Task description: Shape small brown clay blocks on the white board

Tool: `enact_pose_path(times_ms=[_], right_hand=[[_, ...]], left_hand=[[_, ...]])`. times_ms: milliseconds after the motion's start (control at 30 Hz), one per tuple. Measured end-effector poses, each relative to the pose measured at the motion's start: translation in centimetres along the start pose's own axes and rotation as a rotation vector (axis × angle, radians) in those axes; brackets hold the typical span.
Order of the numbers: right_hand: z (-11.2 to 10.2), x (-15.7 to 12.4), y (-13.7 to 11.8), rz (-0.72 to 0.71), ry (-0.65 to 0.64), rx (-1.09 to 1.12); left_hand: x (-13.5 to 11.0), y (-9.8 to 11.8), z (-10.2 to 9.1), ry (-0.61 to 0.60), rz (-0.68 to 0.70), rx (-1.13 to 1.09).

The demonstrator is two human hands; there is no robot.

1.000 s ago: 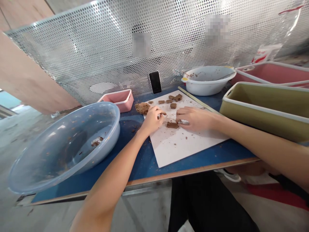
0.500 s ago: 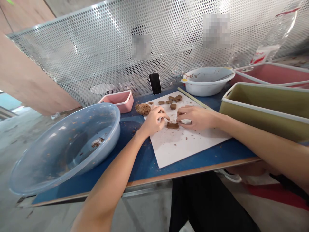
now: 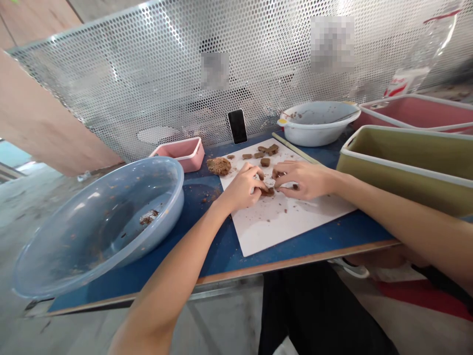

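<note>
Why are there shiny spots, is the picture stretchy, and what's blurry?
Head view: bright glare dots the perforated metal panel; head view: the big blue basin looks stretched toward the left edge, perhaps by a wide lens; head view: the floor at far left looks soft; head view: a faint shadow falls on the white board near the left hand.

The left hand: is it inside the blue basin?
No, the left hand is over the white board, its fingers at a brown piece, right of the basin.
</note>
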State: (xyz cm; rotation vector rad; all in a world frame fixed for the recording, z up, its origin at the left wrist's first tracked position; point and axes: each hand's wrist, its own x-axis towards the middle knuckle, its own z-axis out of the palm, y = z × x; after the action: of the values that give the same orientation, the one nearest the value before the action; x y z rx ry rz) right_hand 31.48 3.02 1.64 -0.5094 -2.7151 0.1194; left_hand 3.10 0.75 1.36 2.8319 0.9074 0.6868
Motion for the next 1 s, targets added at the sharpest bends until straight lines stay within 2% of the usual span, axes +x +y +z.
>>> enact_pose_path(times_ms=[333,733,1000], right_hand=[[0.06,0.24,-0.16,-0.003,-0.016,0.003],[0.39,0.14,-0.04,-0.083,-0.01,-0.073],[0.27,-0.04,0.24,-0.056,0.012,-0.018]], left_hand=[[0.12,0.32,0.0,-0.043,-0.039,0.003],[0.16,-0.11,0.35,-0.017,0.028,0.001],[-0.03,-0.22,0.56,0.033,0.047,0.016]])
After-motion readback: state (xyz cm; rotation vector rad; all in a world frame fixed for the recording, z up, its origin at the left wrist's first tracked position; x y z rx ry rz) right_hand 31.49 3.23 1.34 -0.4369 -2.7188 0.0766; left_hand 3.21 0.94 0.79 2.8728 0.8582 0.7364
